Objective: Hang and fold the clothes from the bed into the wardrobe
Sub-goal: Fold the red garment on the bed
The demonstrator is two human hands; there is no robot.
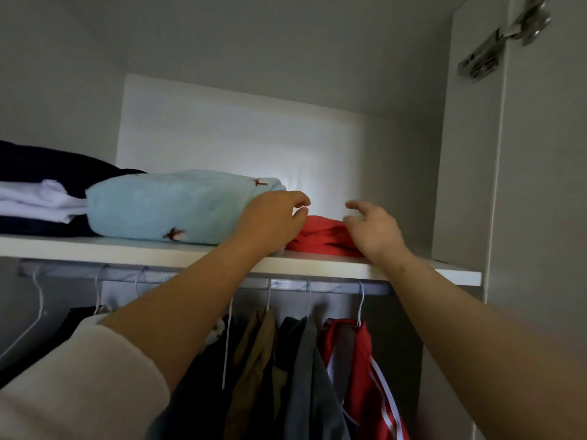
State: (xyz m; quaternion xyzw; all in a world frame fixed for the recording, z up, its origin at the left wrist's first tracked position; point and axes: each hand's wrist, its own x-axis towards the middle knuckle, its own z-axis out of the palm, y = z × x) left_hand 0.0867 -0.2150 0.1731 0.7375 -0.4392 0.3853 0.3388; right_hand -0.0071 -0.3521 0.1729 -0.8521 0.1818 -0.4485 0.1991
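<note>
Folded red garment (320,238) on the wardrobe shelf (127,249), one hand at each end.

The garment lies just right of the light blue fleece (165,208), its long axis running left to right between the hands. The left hand (273,217) sits at its left end, fingers loosely curled, grip empty. The right hand (371,231) rests on its right end, fingers relaxed, holding nothing. Both hands are equally near, so a push straight back would likely seat it.

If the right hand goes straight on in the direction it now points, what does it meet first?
Probably the wardrobe's back panel: the right hand points inward above the red garment, its fingers raised. Depth is unclear; it may brush the garment first.
</note>
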